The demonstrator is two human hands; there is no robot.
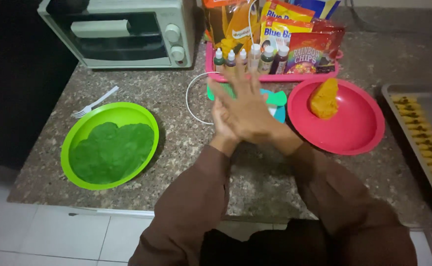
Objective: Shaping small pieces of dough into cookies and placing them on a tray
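Observation:
My right hand (248, 106) lies flat on top of my left hand (220, 125), palms pressed together and fingers spread, above the speckled stone counter (191, 143). Most of the left hand is covered, and I cannot tell whether anything is between the palms. Both arms wear brown sleeves. To the left, a green plate (80, 130) holds flattened green dough (111, 151). A red plate (356, 133) on the right carries a lump of orange dough (324, 98). Small teal and green plastic pieces (276, 101) lie just beyond my fingers.
A toaster oven (127, 32) stands at the back left, with a white plastic fork (95, 102) in front of it. A pink tray (275, 77) holds small colouring bottles (249, 58) and snack packets (300, 37). A metal baking tray (398, 96) with rows of yellowish pieces (430, 145) sits far right.

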